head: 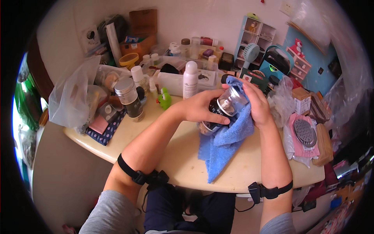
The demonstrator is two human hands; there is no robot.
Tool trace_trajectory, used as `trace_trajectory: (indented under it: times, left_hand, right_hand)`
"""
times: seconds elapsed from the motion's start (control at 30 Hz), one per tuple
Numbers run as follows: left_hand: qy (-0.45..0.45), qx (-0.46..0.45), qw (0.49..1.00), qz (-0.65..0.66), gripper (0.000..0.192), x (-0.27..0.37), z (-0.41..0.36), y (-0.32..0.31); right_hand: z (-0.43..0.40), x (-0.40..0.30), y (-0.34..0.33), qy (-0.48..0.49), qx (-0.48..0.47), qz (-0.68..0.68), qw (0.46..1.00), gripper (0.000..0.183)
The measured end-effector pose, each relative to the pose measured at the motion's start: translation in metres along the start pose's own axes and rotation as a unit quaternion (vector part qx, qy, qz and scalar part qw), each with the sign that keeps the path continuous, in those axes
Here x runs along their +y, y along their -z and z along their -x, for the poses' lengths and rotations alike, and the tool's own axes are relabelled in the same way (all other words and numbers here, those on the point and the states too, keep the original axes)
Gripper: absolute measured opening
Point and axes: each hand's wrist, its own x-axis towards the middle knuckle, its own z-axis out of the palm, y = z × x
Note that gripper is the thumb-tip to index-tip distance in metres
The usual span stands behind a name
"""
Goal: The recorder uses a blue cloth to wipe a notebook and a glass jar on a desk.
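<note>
My left hand (201,106) is closed around a clear jar (229,102) with a black label, held tilted above the table. At the jar's upper end, my right hand (256,102) presses a blue terry cloth (233,128) against it. The cloth hangs down towards the table's front edge. Behind my left hand stands a white spray can (190,80). A similar jar with a silver lid (128,99) stands upright to the left, with a green frog toy (164,99) between it and my left hand.
The cream table (181,158) bears a dotted navy cloth (106,131) and a plastic bag (73,93) at left. Clear bins with bottles line the back. At right are a handheld fan (250,54), a cardboard box (301,99) and a pink packet (298,149) under a grey perforated disc (305,132).
</note>
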Motion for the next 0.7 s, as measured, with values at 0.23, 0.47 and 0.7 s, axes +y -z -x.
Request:
trace_trajectory:
  times: [0.23, 0.47, 0.7]
  left_hand:
    - [-0.060, 0.022, 0.997, 0.031, 0.086, -0.003, -0.002, -0.003]
    - [-0.050, 0.044, 0.997, -0.039, 0.087, -0.007, -0.005, 0.007]
    - [-0.034, 0.057, 0.998, 0.011, 0.085, -0.014, -0.002, 0.007]
  right_hand:
    - [-0.003, 0.009, 0.005, 0.004, 0.073, 0.037, 0.997, 0.037]
    - [-0.002, 0.002, 0.000, 0.052, 0.155, -0.040, 0.986, 0.039]
    - [-0.002, 0.000, -0.015, 0.021, 0.153, -0.047, 0.987, 0.039]
